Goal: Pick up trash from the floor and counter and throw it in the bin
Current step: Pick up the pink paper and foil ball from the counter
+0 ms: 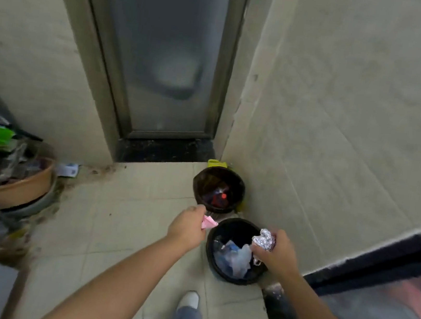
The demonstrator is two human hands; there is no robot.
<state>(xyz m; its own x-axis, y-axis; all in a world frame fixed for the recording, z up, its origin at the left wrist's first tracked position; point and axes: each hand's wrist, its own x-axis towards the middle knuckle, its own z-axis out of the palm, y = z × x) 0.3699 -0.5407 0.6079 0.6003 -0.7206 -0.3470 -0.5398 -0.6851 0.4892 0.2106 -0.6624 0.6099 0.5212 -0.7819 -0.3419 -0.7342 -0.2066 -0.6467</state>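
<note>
Left hand (186, 228): reaching forward over the floor, fingers pinching a small pink scrap (209, 222) that is sticking out toward the right hand.
Right hand (273, 250): reaching forward beside the left, fingers curling tight around a crumpled ball of silver foil (263, 239); a thin bit of something is dangling below the fist, too small to tell what.
Near bin (215, 265): a round black bin sitting directly under the right hand and just to the right of the left hand; pale plastic bags (239, 259) are lying inside it.
Far bin (200, 185): a second dark round bin standing just beyond both hands, in the corner by the wall, holding dark rubbish with a red spot showing.
Pink scrap position: hovering at the near bin's left rim, between the two bins.
Foil position: hanging over the near bin's opening, toward its right side.
Left of the left hand: a brown tub (19, 189) piling over with mixed clutter, well apart from the hands.
Below the hands: a white shoe (189, 299) and a grey trouser leg standing on the pale tiled floor (122, 228).
Beyond the hands: a frosted door (160, 50) standing shut behind the far bin.
</note>
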